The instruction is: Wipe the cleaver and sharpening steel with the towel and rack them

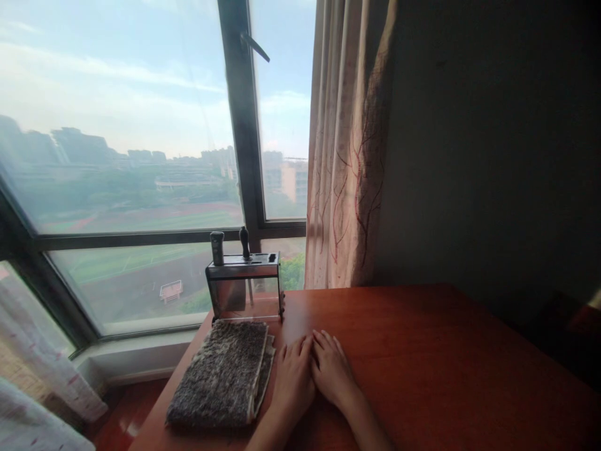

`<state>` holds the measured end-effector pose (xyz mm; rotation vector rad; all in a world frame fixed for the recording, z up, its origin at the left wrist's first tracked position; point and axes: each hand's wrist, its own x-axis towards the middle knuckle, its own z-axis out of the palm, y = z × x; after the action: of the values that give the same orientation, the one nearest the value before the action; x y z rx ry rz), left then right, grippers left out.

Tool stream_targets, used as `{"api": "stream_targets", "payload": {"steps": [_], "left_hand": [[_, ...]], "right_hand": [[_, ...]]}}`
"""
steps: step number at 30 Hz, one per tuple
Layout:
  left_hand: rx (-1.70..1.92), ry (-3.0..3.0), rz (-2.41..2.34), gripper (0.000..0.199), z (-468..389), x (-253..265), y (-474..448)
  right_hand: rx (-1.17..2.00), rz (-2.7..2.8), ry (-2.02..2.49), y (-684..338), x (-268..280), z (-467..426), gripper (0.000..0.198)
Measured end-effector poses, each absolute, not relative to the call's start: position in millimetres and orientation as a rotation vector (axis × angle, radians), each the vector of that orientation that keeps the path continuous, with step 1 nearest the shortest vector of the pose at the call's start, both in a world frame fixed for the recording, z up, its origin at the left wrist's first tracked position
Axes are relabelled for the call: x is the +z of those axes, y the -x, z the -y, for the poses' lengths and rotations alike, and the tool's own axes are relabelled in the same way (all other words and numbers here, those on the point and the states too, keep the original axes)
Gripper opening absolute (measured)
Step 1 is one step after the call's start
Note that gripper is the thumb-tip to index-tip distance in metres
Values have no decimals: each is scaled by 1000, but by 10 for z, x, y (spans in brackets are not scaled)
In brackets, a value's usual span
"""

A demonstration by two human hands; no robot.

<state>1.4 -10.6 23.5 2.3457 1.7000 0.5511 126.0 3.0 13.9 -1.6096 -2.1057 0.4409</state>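
Note:
My left hand (295, 371) lies flat on the reddish-brown wooden table (422, 369), palm down with its fingers stretched out. Beside it, my right hand (332, 368) rests the same way, and the two touch along their inner edges. Neither holds anything. Just left of my left hand is a folded, shaggy grey-brown cloth (220, 373), like a small rug or towel. Behind the cloth stands a knife block (244, 270) with clear sides and a dark frame. Two dark-handled knives are in it, and a broad blade shows through the side.
A large window (141, 188) with dark frames fills the left and back. A beige curtain (345, 156) with red branch patterns hangs behind the table. A dark wall (469, 156) is at the right. White patterned fabric (37, 413) hangs at the lower left.

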Motion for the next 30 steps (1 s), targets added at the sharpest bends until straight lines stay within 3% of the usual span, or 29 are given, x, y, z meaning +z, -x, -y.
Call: {"api": "stream_targets", "payload": {"steps": [30], "left_hand": [[342,-2364,-1846,61,109,217,8]], "right_hand": [[368,2086,1619,-1264,55,-69,43]]}}
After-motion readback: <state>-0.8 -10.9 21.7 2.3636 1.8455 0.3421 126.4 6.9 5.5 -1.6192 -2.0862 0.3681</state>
